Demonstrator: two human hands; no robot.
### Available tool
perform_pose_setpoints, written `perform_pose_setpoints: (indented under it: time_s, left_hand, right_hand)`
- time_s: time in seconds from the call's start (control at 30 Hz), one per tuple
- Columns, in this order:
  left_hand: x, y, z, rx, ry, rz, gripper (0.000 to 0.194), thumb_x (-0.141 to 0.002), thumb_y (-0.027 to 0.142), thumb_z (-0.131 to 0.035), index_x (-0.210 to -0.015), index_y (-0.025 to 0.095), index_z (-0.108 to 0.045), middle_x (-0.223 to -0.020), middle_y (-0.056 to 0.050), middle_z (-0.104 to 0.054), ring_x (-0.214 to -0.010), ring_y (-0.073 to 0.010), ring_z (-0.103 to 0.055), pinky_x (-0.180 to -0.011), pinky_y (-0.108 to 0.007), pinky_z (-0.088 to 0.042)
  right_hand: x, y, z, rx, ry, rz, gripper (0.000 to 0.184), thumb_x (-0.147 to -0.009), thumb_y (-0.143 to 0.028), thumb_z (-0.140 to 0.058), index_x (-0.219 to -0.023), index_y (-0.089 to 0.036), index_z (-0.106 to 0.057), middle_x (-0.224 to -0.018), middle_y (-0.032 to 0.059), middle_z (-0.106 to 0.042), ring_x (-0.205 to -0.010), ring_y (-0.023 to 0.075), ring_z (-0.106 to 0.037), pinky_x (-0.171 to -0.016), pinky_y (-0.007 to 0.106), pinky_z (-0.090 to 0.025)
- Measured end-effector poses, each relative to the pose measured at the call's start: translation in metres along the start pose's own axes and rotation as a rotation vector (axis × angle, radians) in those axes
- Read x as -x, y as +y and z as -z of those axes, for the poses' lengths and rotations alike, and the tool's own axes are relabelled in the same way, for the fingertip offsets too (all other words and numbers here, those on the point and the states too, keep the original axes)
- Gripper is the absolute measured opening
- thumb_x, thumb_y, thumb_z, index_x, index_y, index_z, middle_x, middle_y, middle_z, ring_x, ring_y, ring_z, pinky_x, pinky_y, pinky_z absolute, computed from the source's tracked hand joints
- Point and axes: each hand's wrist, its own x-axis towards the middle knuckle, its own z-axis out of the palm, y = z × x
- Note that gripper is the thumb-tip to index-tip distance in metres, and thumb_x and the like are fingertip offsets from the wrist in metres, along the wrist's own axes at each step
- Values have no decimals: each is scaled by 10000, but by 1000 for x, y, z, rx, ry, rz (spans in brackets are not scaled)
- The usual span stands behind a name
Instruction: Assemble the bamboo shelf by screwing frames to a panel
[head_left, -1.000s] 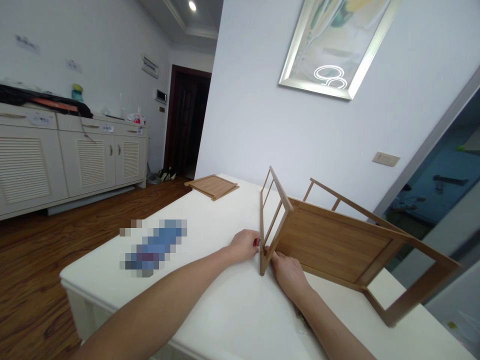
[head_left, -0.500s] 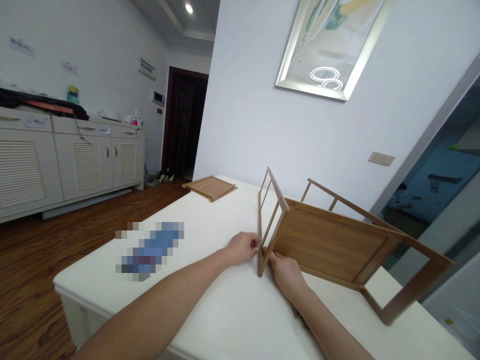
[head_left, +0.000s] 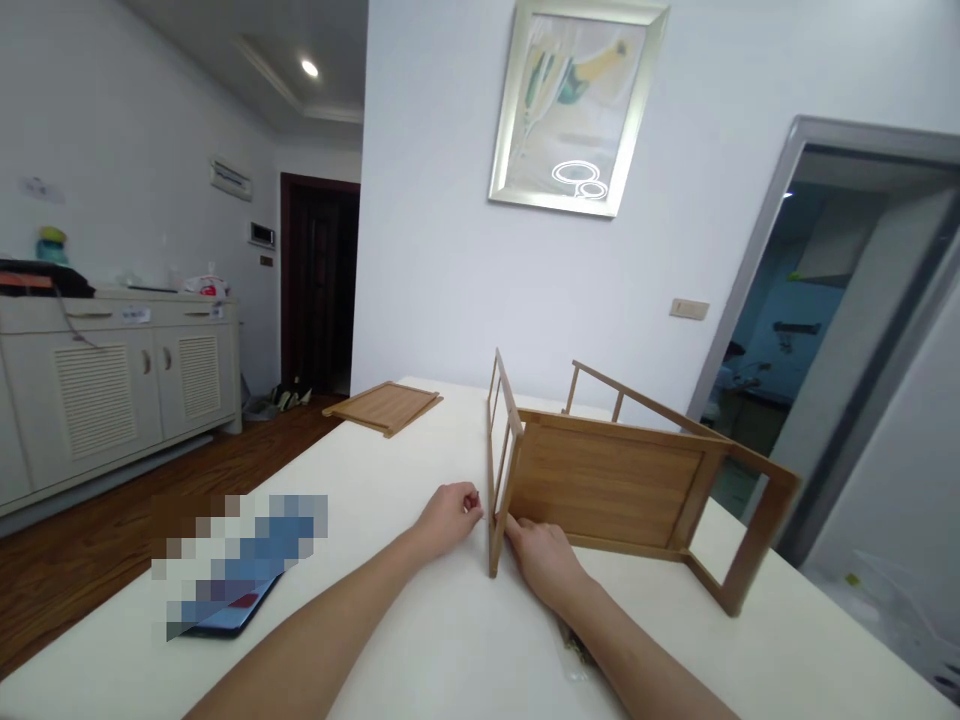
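Observation:
A wooden rack [head_left: 607,480], made of a panel between two open end frames, stands on its side on the white table [head_left: 442,640]. Just left of its near end frame [head_left: 504,500] is my left hand [head_left: 448,517], fingertips pinched together. Whatever they hold, if anything, is too small to name, and a narrow gap separates them from the wood. My right hand [head_left: 546,562] grips the lower part of that end frame from the panel side, its fingers partly hidden. Under my right forearm lies a small clear bag [head_left: 576,655] with metallic bits.
A separate wooden panel [head_left: 386,407] lies flat at the table's far left edge. Nearer on the left is a phone-like flat object [head_left: 225,622], mostly blurred out. A white cabinet [head_left: 112,390] stands across the wooden floor, and a wall with a framed picture [head_left: 577,110] rises behind the table.
My view has turned to the right, so everything sits further left. My left fingertips have drawn slightly away from the end frame. The right hand keeps its place on the wood.

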Motion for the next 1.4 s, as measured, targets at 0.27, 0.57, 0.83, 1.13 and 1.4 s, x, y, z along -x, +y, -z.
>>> perform_pose_setpoints:
  time_s: [0.27,0.57,0.83,1.13,1.4]
  left_hand:
    - [-9,-9,1,187,59,63,205,-768,358,-527,-717,164,-567,-652,-1,-628,-490,-94,-535,-481,-212,-424]
    - [-16,16,18,380,180,32,396,-758,548,-521,-693,159,-550,-745,-55,-689,-449,-87,-544,-429,-208,-399]
    - [-35,91,68,519,361,-79,344,-722,426,-644,-860,112,-665,-691,-54,-694,-412,-65,-492,-408,-195,-398]
    - [-66,128,62,662,379,-48,134,-745,216,-625,-791,96,-663,-634,-33,-667,-404,-56,-526,-412,-175,-445]
    - [-67,126,66,727,269,-30,45,-704,77,-654,-747,90,-655,-568,-19,-642,-483,-113,-633,-499,-219,-549]
  right_hand:
    - [6,4,3,-54,109,31,319,-890,-139,-350,-1136,-248,-522,-941,65,-675,-797,196,-645,-643,265,-369]
    - [9,11,2,-120,219,71,270,-866,-117,-391,-1026,-240,-570,-915,35,-661,-771,162,-622,-617,255,-320]
    - [4,17,-6,-140,317,66,343,-858,-113,-394,-1124,-251,-561,-912,36,-648,-774,161,-603,-614,259,-301]
    - [-3,20,-23,-114,241,41,361,-834,-105,-401,-1090,-292,-576,-897,13,-652,-736,159,-609,-605,248,-294]
    - [-8,20,-26,-45,201,42,404,-785,-72,-412,-1069,-298,-588,-881,15,-661,-739,170,-629,-602,254,-303]
